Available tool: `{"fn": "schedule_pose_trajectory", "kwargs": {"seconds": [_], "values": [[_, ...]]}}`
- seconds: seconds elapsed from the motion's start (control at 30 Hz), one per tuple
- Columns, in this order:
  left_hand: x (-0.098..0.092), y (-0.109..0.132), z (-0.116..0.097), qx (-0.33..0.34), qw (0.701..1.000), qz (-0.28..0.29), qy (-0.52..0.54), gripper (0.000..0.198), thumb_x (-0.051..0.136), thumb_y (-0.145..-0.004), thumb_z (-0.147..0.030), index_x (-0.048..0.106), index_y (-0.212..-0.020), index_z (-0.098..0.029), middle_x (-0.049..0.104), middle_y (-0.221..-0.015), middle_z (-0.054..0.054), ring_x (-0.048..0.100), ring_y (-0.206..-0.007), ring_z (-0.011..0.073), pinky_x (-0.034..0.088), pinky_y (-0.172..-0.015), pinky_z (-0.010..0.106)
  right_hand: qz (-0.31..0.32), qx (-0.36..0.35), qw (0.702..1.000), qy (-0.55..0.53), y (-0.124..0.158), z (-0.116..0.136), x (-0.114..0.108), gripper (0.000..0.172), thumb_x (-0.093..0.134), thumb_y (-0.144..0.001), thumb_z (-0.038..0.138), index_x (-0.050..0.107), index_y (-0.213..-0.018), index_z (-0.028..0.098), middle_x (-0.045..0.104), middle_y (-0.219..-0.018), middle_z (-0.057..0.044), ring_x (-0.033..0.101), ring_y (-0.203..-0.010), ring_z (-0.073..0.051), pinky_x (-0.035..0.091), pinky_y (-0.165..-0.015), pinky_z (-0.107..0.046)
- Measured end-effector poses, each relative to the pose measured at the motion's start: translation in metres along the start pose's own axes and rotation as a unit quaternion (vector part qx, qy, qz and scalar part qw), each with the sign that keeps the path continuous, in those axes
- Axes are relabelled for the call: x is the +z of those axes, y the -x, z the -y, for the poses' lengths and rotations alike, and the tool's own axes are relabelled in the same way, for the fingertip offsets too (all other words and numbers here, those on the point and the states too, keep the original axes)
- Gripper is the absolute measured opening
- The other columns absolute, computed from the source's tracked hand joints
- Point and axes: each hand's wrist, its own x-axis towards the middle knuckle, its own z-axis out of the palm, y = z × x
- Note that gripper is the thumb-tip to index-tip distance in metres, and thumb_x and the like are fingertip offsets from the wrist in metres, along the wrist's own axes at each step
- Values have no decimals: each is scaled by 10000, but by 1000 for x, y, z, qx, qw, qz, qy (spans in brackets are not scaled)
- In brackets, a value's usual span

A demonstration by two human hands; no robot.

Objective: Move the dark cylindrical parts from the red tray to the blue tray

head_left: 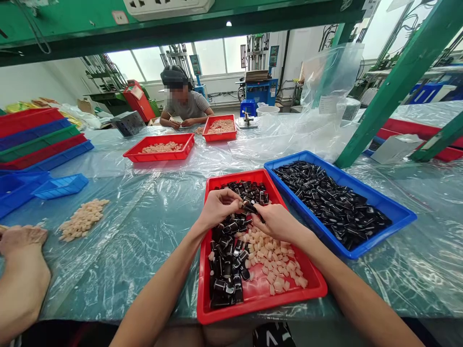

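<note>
Over a red tray (262, 304) my two hands meet, fingertips nearly touching. My left hand (219, 208) is closed in a pinch at the left end of a small black part (249, 207). On the other end of that part, my right hand (278, 221) is closed with thumb and fingers. Whether a pale piece sits between the fingertips is too small to tell. Below, the tray holds shiny black parts (227, 270) on its left and far side. Pale beige pieces (269, 253) lie loose on its right side.
A blue tray (400, 219) of flat black parts stands at right, beside a green post (394, 86). Another person's arm (25, 270) is at far left, near a beige pile (83, 219). Across the table sits a person (188, 106) behind red trays (159, 156). Plastic sheeting covers the table.
</note>
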Motion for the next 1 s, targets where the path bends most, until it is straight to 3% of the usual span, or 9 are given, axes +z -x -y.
{"fn": "schedule_pose_trajectory", "kwargs": {"seconds": [0.17, 0.27, 0.47, 0.63, 0.87, 1.0], "values": [[0, 1, -4, 40, 996, -15, -80, 188, 620, -761, -259, 744, -820, -131, 750, -796, 51, 692, -681, 146, 552, -620, 218, 1, 3, 1000, -5, -1, 1, 1, 232, 398, -1005, 294, 566, -952, 142, 720, -796, -73, 673, -685, -202, 226, -569, -300], [1, 4, -6, 52, 989, 16, -136, 259, 571, -809, -249, 777, -925, -144, 764, -905, 66, 694, -774, 162, 541, -648, 216, 19, 9, 1000, -1, -1, 3, -1, 222, 414, -1000, 285, 575, -954, 140, 730, -826, -84, 685, -705, -210, 235, -568, -299], [-7, 5, -6, -25, 986, 86, -138, 284, 599, -780, -262, 797, -922, -115, 756, -739, 62, 644, -604, 146, 487, -544, 215, 32, 0, 999, -5, -1, 5, 0, 209, 434, -995, 281, 581, -938, 144, 733, -823, -78, 692, -720, -208, 258, -570, -288], [-13, 3, -5, -29, 984, 107, -140, 281, 593, -738, -217, 800, -882, -93, 675, -566, 22, 514, -481, 87, 356, -451, 183, 27, -22, 999, -2, 0, 7, 4, 210, 435, -995, 284, 584, -967, 139, 729, -811, -81, 690, -705, -206, 238, -555, -293], [-8, 3, -1, -9, 992, 64, -112, 214, 588, -701, -169, 786, -743, -100, 651, -540, 2, 509, -470, 67, 361, -447, 160, 28, -31, 999, -7, 2, 11, 0, 213, 422, -1000, 278, 574, -976, 132, 723, -799, -82, 681, -686, -200, 225, -548, -301], [-6, 3, -8, 1, 997, 35, -62, 208, 629, -728, -247, 782, -733, -106, 719, -617, 38, 618, -519, 113, 464, -483, 179, 3, -30, 999, -22, 3, 10, 0, 215, 409, -1003, 279, 561, -948, 136, 717, -789, -72, 672, -679, -190, 234, -555, -297]]}}
